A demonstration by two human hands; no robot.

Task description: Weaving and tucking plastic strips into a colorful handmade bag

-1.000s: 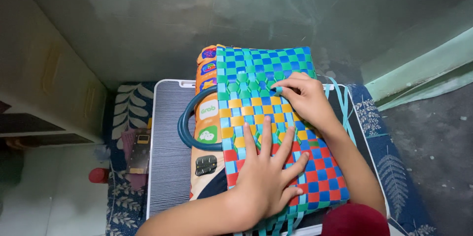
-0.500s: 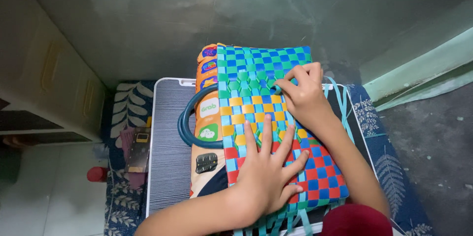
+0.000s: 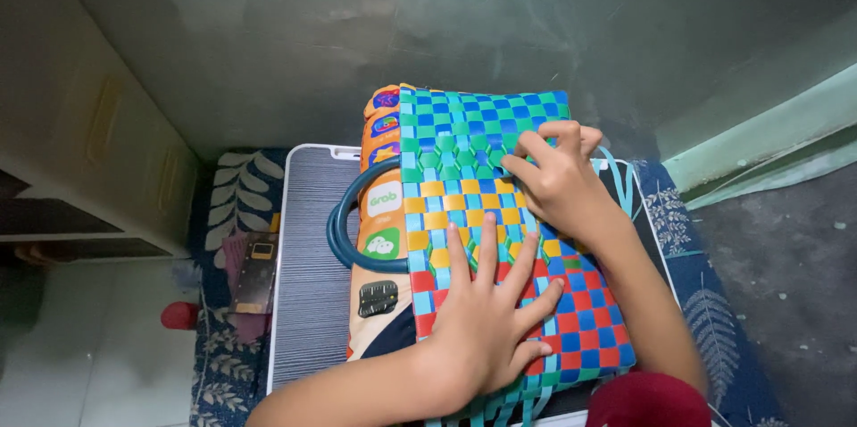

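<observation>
Two hands press on a woven plastic basket lying flat on a grey-topped low table. Since a second ago the right hand has crept along the green band toward the blue-and-green checks, fingers now curled and pinching a strip there; the weaving looks to be advancing row by row. The left hand has not shifted, fingers spread flat and grasping nothing, with the red-and-blue checks directly beneath them.

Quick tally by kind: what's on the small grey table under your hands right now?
Woven basket, multicoloured: 1
Teal handle ring: 1
Orange printed mat: 1
Hands on the basket, left hand and right hand: 2
Total: 5
</observation>
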